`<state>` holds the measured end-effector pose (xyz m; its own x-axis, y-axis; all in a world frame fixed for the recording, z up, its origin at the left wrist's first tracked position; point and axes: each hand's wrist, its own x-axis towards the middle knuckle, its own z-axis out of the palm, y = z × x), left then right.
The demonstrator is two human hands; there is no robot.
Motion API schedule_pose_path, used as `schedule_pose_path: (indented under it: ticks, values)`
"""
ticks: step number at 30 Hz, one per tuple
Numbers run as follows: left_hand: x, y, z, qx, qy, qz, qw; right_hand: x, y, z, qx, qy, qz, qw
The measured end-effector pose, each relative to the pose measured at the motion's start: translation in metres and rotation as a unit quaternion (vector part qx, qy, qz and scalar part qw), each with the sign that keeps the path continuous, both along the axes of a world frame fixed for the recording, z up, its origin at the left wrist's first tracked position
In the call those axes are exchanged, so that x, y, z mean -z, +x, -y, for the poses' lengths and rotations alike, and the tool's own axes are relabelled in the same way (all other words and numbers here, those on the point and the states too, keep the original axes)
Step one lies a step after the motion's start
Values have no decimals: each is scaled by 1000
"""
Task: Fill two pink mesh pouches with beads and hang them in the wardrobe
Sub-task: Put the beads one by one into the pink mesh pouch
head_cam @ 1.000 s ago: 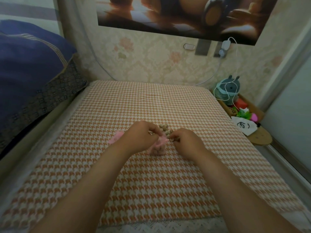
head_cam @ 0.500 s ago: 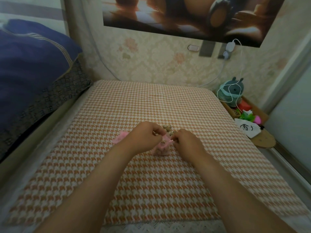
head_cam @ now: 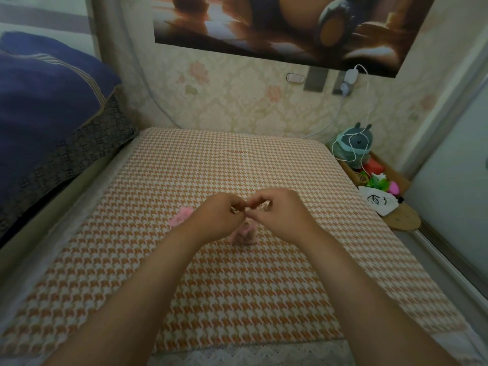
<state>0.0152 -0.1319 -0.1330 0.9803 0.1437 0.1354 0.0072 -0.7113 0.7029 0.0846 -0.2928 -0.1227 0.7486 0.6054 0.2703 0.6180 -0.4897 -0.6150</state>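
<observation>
A pink mesh pouch (head_cam: pixel 244 232) with beads inside hangs just over the houndstooth bed cover (head_cam: pixel 237 281), mostly hidden below my hands. My left hand (head_cam: pixel 219 219) and my right hand (head_cam: pixel 280 212) meet fingertip to fingertip above it, both with curled fingers pinching the pouch's top or its drawstring; the string itself is too small to see. A second pink mesh pouch (head_cam: pixel 181 217) lies flat on the cover just left of my left hand. The loose beads are hidden behind my hands.
A blue quilt (head_cam: pixel 45 101) is piled at the left. A low wooden shelf (head_cam: pixel 396 215) at the bed's right holds a plush toy (head_cam: pixel 356 143), small toys and a white bag. A wardrobe door (head_cam: pixel 454 180) stands at the far right.
My hands have come closer together and risen a little, fingertips now touching above the pouch. The beads behind them are no longer visible.
</observation>
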Motion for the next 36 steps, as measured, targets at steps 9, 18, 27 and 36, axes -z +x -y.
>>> schedule_pose_path:
  ticks: [9,18,27,36]
  values:
    - [1,3,-5,-16,9,-1,1000,0,4,1,-4,14,-15,1000]
    - [-3,-1,-1,-10,10,-4,1000,31,36,29,118,-125,-20,985]
    - [1,2,-3,-3,12,-4,1000,49,37,18,93,-203,11,975]
    - [3,4,-5,-4,4,-12,1000,52,35,15,94,-175,-11,980]
